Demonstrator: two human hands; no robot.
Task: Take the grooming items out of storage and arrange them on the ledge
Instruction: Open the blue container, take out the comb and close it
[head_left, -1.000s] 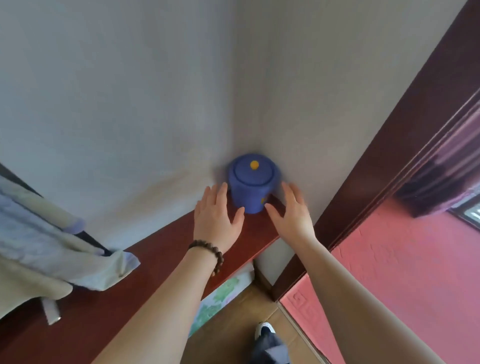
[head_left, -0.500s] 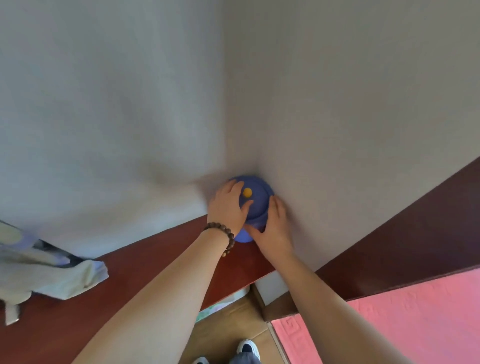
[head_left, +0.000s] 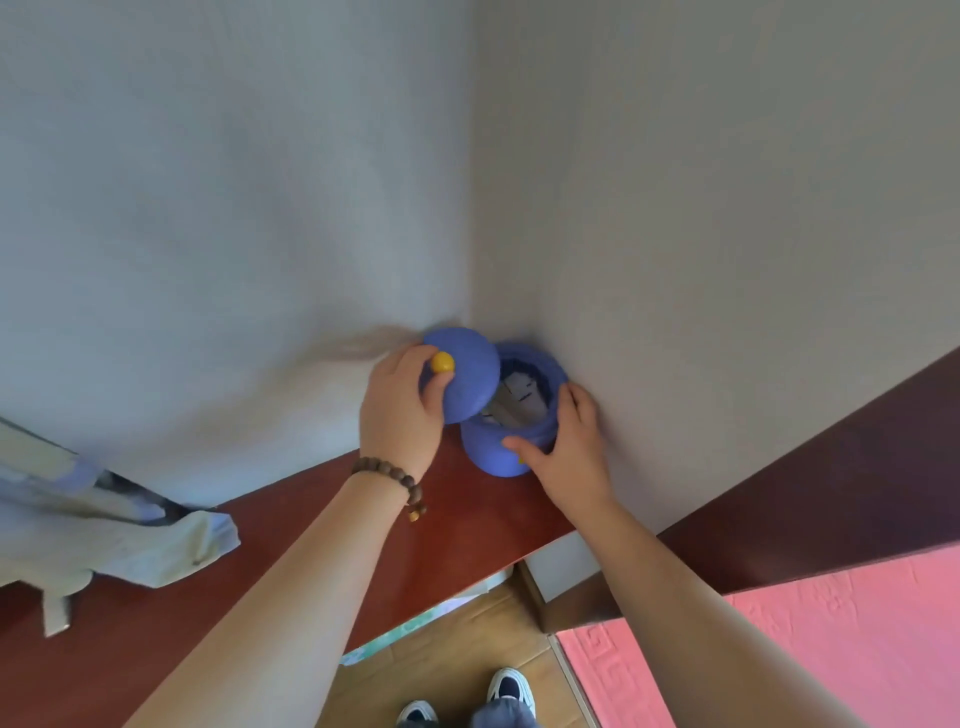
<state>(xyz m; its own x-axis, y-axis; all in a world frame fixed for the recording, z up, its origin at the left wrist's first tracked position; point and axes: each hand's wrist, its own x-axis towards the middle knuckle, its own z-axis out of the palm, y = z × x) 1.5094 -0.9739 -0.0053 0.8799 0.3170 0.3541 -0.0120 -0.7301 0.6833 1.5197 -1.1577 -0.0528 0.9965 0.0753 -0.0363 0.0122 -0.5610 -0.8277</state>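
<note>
The left hand (head_left: 402, 410) grips the blue lid (head_left: 464, 375) of the jar, thumb and fingers curled around its near edge close to the yellow knob (head_left: 442, 362) on top. The lid is lifted clear of the jar mouth and tilted, hanging over the jar's left side. A bracelet of dark wooden beads (head_left: 396, 480) circles the left wrist.

The right hand (head_left: 571, 452) holds the blue jar (head_left: 501, 452) from its right side, the thumb curled across the front of the body and the fingers wrapped round the rim on the wall side. The jar stands upright on the red-brown wooden ledge (head_left: 467, 514), pushed into the corner where two pale walls (head_left: 260, 208) meet. With the lid raised, the inside shows: pale, flat items (head_left: 519, 397) stand in it, with something dark behind them, but they are too blurred to tell what they are.

Farther left on the ledge, well apart from the jar, lies a crumpled light-blue cloth (head_left: 130, 545), part of it draped over the front edge. Right of the corner, a dark brown wooden frame (head_left: 831, 493) runs diagonally, and below it is a pink textured surface (head_left: 831, 649). Beneath the ledge, a wooden floor (head_left: 467, 649) shows, with the person's two shoes (head_left: 511, 686) at the bottom edge.
</note>
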